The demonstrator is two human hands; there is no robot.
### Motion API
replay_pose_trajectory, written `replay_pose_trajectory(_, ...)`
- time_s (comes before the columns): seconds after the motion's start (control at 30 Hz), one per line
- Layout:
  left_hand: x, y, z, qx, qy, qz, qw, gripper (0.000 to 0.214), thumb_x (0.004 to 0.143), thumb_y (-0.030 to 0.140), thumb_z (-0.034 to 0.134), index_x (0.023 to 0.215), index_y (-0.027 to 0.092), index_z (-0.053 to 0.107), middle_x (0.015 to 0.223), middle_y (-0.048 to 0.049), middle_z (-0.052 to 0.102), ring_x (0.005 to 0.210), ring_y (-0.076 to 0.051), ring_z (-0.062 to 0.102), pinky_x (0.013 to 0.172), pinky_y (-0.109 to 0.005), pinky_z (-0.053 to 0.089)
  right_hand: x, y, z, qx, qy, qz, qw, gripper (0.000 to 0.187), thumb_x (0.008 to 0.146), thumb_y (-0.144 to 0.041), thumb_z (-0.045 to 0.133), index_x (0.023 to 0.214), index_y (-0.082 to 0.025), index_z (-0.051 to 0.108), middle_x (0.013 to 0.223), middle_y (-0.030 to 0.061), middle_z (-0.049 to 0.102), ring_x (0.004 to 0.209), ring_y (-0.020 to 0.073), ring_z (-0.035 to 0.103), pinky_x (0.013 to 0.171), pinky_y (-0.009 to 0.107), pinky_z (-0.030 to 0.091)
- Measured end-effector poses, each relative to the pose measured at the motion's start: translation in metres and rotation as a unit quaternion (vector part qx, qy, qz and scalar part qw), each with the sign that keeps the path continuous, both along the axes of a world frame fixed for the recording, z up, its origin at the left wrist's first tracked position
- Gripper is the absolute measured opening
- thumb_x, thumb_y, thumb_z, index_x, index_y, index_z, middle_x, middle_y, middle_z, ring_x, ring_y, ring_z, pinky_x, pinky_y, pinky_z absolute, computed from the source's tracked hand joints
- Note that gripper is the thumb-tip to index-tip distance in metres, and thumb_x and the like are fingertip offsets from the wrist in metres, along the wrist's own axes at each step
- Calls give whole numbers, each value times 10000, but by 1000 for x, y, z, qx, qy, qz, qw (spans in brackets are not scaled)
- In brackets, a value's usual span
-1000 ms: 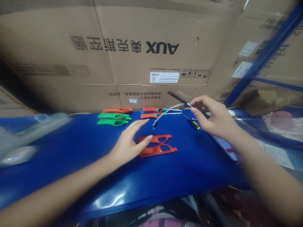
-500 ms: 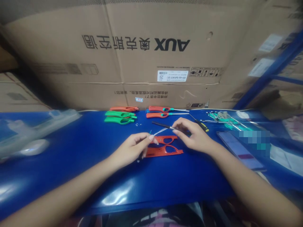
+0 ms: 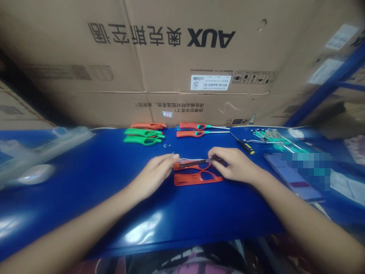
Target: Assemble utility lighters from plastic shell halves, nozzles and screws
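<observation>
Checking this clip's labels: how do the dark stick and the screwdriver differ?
The dark stick is held in the right hand; the screwdriver lies on the blue table. The stick looks plain dark; the screwdriver's handle has yellow on it. The stick runs nearly level across the view; the screwdriver slants down rightward. Both are long and slim.

Bits [image 3: 164, 145], perhaps screws, lie behind casing halves [image 3: 186, 179] on the table [image 3: 228, 213].

The cardboard [image 3: 159, 61] is printed upside down. A phone [image 3: 285, 174] is laid at right; a white object [image 3: 37, 174], possibly a mouse, at left.
</observation>
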State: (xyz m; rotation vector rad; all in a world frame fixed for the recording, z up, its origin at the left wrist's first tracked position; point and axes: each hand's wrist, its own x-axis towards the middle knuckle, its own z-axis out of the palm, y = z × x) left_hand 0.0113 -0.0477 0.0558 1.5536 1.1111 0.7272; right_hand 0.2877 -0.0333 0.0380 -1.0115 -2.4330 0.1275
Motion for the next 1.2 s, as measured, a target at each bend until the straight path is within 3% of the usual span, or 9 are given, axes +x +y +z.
replay_pose_trajectory(0.1, -3, -1, -1, 71, 33, -8, 997, 417, 975, 525, 408, 762, 190, 537, 532, 65, 320, 496, -116, 277, 478, -259, 249, 0, 1, -1, 10, -17, -3, 1000, 80, 897, -146, 540, 944, -211, 553, 824, -9, 663, 672, 121, 587, 619, 240, 409)
replay_pose_trajectory(0.2, -5, -3, -4, 95, 53, -15, 994, 439, 1007, 486, 343, 735, 196, 527, 555, 50, 337, 513, -128, 280, 494, -269, 255, -2, 0, -1, 18, -24, -7, 1000, 73, 900, -155, 537, 944, -207, 562, 844, 5, 673, 709, 135, 604, 638, 248, 415)
replay_pose_trajectory(0.27, -5, -3, -5, 101, 68, -22, 992, 457, 1021, 478, 318, 741, 195, 544, 570, 43, 374, 521, -132, 298, 508, -271, 264, -3, -1, 2, 16, -26, -13, 999, 56, 927, -225, 553, 973, -205, 577, 874, 19, 680, 745, 148, 616, 660, 260, 426)
replay_pose_trajectory(0.4, -2, -4, -7, 137, 107, -38, 984, 463, 1031, 482, 333, 778, 191, 589, 633, 34, 485, 565, -130, 380, 559, -261, 294, -4, -4, 8, 5, -39, -6, 999, 197, 961, -383, 566, 1033, -206, 617, 901, 35, 689, 795, 168, 616, 691, 279, 435)
replay_pose_trajectory(0.53, -2, -1, -10, 138, 96, -41, 985, 449, 1023, 492, 376, 754, 183, 557, 715, 30, 557, 636, -123, 448, 600, -238, 329, -3, -2, 10, 23, -38, 13, 999, 195, 993, -336, 520, 958, -194, 649, 835, 31, 680, 772, 163, 572, 680, 279, 422)
replay_pose_trajectory(0.7, -4, 2, -14, 127, 103, -47, 985, 418, 995, 487, 455, 717, 179, 508, 671, 48, 500, 623, -113, 419, 589, -229, 312, -2, -1, 9, 49, -50, 17, 997, 214, 989, -336, 533, 987, -180, 681, 835, 45, 672, 780, 176, 521, 682, 297, 412)
replay_pose_trajectory(0.83, -4, 2, -13, 130, 109, -52, 984, 411, 998, 468, 442, 709, 179, 487, 661, 49, 468, 632, -115, 413, 596, -229, 313, -3, -1, 12, 75, -63, 26, 995, 256, 994, -334, 529, 1081, -171, 706, 867, 59, 680, 818, 193, 507, 707, 314, 411)
replay_pose_trajectory(1.2, 0, -3, -7, 233, 185, -48, 954, 333, 1003, 370, 454, 778, 173, 599, 718, 10, 594, 661, -141, 525, 619, -249, 362, -9, -8, 15, 62, -141, -12, 988, 394, 1014, -394, 467, 1311, -191, 627, 1086, 108, 683, 945, 247, 502, 798, 377, 376)
